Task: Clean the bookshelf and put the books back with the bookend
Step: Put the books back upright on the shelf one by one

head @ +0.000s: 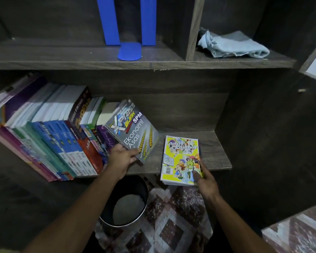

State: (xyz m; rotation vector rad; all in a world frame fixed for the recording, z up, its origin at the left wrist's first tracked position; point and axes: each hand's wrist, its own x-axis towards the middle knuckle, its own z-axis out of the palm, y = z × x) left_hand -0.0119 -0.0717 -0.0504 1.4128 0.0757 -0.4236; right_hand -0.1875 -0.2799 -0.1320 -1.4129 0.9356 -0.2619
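Left hand [121, 159] on "Ekonomi Asas" book [133, 128], right hand [206, 181] on "Lawak Kampus" comic [181, 157]

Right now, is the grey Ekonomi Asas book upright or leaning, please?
Leaning. The grey Ekonomi Asas paperback tilts against the row of books, its lower corner held by the left hand.

Shelf [190, 63] matt grey woodgrain; book covers [133, 128] glossy paper; bookend [130, 52] smooth blue; cloth [233, 45] soft fabric; bin [124, 201] shiny metal.
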